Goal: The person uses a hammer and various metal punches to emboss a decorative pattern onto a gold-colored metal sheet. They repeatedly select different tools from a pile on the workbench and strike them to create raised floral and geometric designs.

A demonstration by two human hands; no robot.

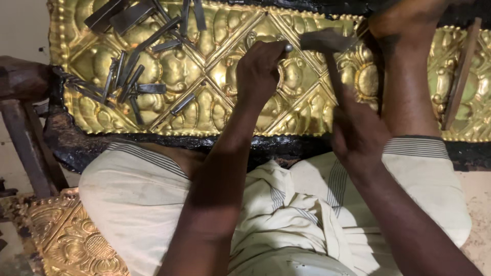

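A wide embossed brass sheet (204, 66) with a diamond and flower pattern lies on a black pitch bed in front of me. My left hand (258, 74) is closed around a small metal punch (288, 47), whose tip stands on the brass near the middle. My right hand (358, 130) grips the wooden handle of a hammer (322, 41); its dark head hovers just right of the punch's top. My right foot and shin (404, 61) rest on the sheet at the right.
Several loose steel punches and chisels (133, 71) lie scattered on the sheet's upper left. A wooden stick (460, 76) lies across the right end. A dark wooden stand (25, 117) is at the left, and another embossed brass piece (66, 240) lies at lower left.
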